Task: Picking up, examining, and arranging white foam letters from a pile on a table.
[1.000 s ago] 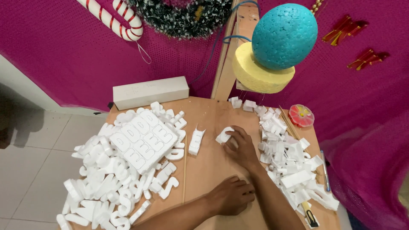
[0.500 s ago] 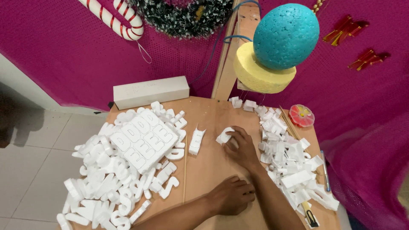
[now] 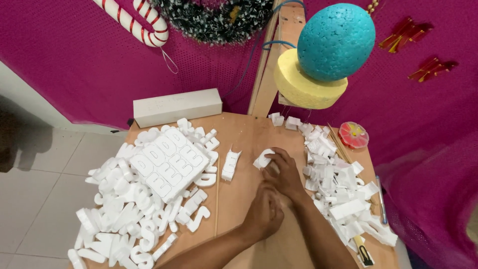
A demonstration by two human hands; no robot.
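Hands meet mid-frame on the brown wooden tabletop [image 3: 249, 144]. Right hand [image 3: 283, 172] still pinches a small white foam piece [image 3: 262, 159]; left hand [image 3: 264, 214], loosely curled and empty, has slid up closer.

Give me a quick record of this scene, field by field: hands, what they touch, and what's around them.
right hand: grips a white foam piece
left hand: resting on the table, nothing visibly held
left side: pile of foam letters, a foam sheet on top
right side: foam scraps, pen
above: blue ball on a yellow disc
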